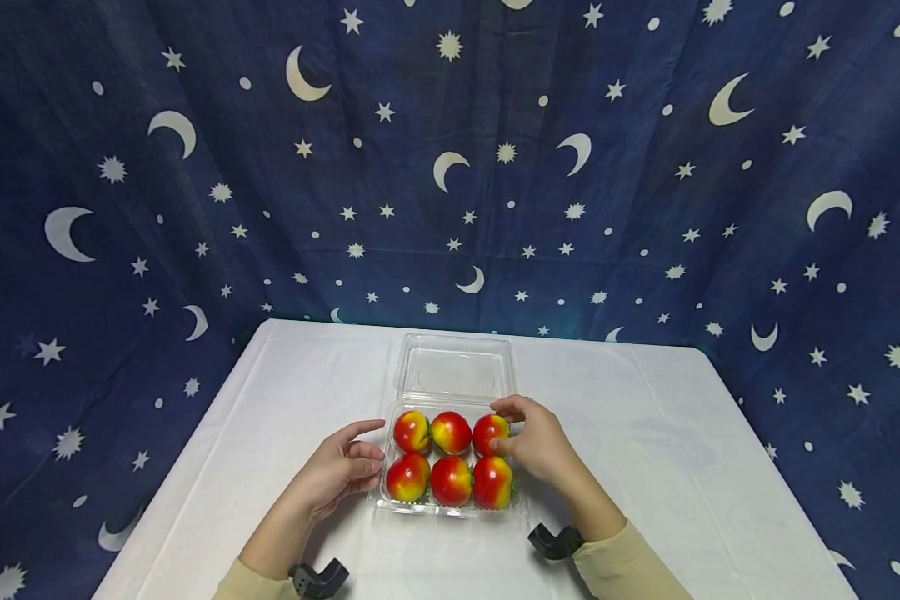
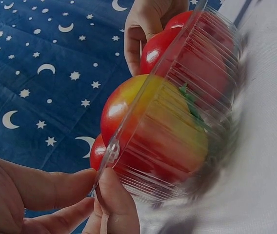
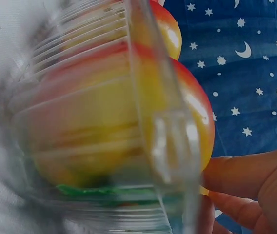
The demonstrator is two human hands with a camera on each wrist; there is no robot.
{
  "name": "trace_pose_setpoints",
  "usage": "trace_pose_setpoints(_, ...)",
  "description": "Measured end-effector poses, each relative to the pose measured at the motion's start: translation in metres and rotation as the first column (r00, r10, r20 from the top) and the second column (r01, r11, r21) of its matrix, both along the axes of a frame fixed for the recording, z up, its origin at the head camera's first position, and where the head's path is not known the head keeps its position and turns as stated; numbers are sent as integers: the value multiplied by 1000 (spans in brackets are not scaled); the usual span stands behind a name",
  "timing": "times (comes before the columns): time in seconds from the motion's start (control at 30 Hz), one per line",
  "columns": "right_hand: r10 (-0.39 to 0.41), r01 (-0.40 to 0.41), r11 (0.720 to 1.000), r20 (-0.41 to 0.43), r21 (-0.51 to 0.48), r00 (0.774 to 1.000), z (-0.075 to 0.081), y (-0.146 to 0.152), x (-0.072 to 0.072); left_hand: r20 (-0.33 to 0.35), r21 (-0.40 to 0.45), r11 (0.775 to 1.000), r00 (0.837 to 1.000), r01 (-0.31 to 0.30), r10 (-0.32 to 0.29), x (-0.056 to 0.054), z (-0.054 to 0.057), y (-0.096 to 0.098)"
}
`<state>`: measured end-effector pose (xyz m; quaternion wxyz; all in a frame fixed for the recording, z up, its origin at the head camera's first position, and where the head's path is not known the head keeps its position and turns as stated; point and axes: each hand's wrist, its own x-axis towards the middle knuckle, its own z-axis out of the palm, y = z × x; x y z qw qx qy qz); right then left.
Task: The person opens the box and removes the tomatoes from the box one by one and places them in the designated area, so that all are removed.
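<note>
Several glossy red-and-yellow round fruits with bits of green leaf, one at front centre (image 1: 451,481), sit in two rows in a clear plastic clamshell container (image 1: 450,511). Its lid (image 1: 456,372) lies folded back behind it. My left hand (image 1: 341,468) is at the container's left side; in the left wrist view its thumb and a finger pinch the rim (image 2: 128,114). On the other side, my right hand (image 1: 536,437) holds the back right fruit (image 1: 489,431) between thumb and fingers. The right wrist view shows fingertips against a fruit (image 3: 197,112) above the rim.
A white cloth covers the table (image 1: 630,433). Behind it and at both sides hangs a dark blue curtain (image 1: 495,208) with moons and stars. Black bands, one on the left wrist (image 1: 319,579) and one on the right wrist (image 1: 555,542), sit close above the table.
</note>
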<state>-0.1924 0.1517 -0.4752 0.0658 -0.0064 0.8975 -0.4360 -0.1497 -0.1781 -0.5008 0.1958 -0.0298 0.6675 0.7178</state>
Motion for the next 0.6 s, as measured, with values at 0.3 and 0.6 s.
trace_pose_setpoints(0.3, -24, 23, 999, -9, -43, 1000, -3, 2, 0, -1, 2, 1000, 1000, 5, -5, 0, 0, 0)
trace_pose_setpoints(0.6, 1, -2, 996, -17, -89, 1000, 0, 6, 0, 5, 7, 1000, 1000, -1, 0, 0, -1, 0)
